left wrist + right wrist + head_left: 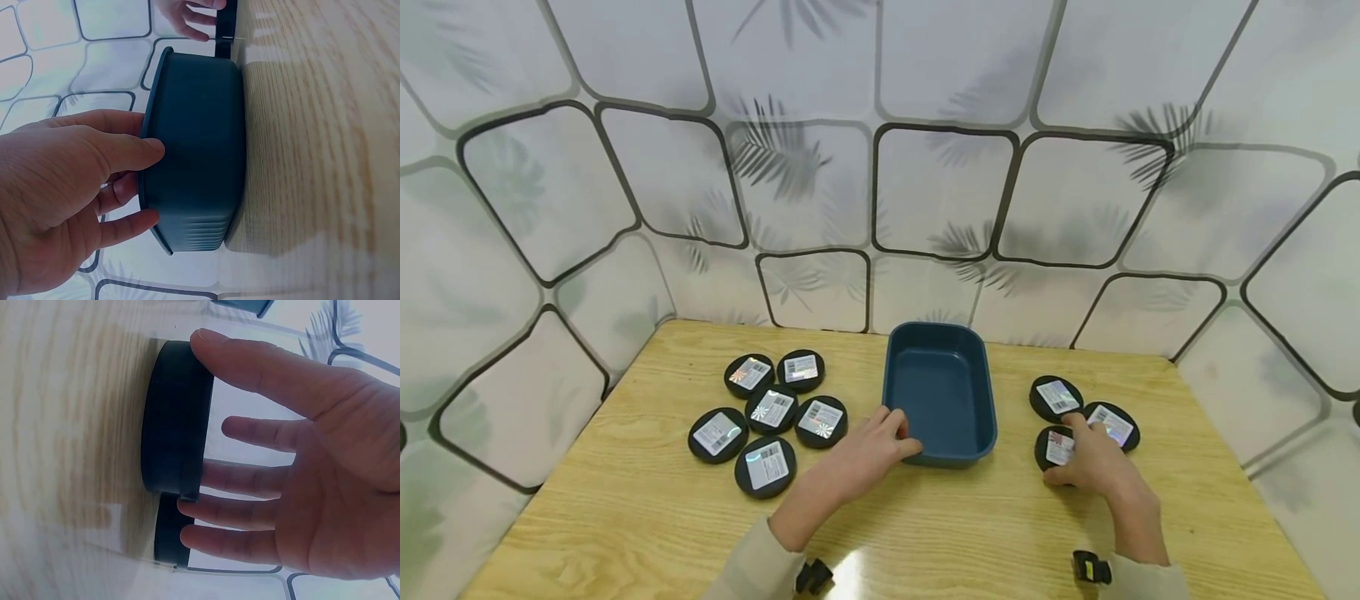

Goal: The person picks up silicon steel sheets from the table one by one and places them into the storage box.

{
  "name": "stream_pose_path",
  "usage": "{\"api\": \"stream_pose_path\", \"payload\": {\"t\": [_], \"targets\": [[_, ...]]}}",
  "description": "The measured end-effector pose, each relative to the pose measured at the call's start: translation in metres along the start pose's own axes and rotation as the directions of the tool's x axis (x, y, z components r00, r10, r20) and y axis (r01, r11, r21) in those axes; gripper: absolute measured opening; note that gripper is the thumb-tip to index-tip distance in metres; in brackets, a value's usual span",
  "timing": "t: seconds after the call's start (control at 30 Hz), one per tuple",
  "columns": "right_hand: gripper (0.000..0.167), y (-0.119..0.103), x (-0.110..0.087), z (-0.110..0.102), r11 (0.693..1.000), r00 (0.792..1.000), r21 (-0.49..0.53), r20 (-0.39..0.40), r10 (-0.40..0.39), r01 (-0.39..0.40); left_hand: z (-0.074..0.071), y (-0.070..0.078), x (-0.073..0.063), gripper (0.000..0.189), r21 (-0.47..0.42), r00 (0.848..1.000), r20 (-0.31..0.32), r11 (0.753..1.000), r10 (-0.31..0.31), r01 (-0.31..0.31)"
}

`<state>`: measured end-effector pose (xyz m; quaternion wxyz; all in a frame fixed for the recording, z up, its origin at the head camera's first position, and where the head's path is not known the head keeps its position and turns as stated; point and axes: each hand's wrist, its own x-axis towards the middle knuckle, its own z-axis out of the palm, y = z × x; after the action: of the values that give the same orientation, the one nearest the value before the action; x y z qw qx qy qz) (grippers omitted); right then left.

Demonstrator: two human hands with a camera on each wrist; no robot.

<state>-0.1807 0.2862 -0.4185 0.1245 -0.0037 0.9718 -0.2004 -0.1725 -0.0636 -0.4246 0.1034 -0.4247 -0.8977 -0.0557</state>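
Observation:
My left hand (872,450) grips the near left corner of a dark blue plastic bin (940,460). In the left wrist view, the thumb lies on the bin's outer wall and other fingers go behind its rim. On the right, my right hand (1097,458) spans a flat black round disc (1058,447) with a white label. Its thumb tip touches the disc's edge in the right wrist view, and the fingers stretch, mostly straight, toward the opposite side. Close by lie two more labelled discs, one behind (1056,397) and one to the right (1112,423), partly covered by the hand.
Several similar black discs (771,408) lie grouped on the left of the wooden table (970,533). Patterned fabric walls (940,192) rise behind the table and at both sides. The bin stands between the two disc groups, near the back edge.

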Motion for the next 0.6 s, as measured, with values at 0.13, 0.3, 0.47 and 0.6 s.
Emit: {"api": "stream_pose_path", "payload": {"t": [0.13,0.3,0.47,0.6], "targets": [[0.098,0.0012,-0.001,0.0027,1.0,1.0,0.016,-0.001,-0.01,0.01,0.0014,0.0014,-0.0006,0.029,-0.005,1.0,0.002,1.0,-0.001,0.001],[0.098,0.0003,-0.0032,0.0056,0.999,1.0,0.032,0.005,-0.005,0.005,0.0013,0.0023,-0.002,0.029,-0.001,1.0,0.005,1.0,-0.006,0.006],[0.097,-0.0004,-0.0016,0.005,1.0,1.0,0.025,-0.018,-0.016,0.016,0.0009,0.0011,-0.0014,0.028,0.013,1.0,-0.015,1.0,-0.003,0.004],[0.095,-0.0007,0.0002,0.0022,0.999,0.999,0.018,-0.029,-0.031,0.031,0.0003,-0.0002,0.0002,0.027,0.013,1.0,-0.029,1.0,-0.002,0.002]]}}
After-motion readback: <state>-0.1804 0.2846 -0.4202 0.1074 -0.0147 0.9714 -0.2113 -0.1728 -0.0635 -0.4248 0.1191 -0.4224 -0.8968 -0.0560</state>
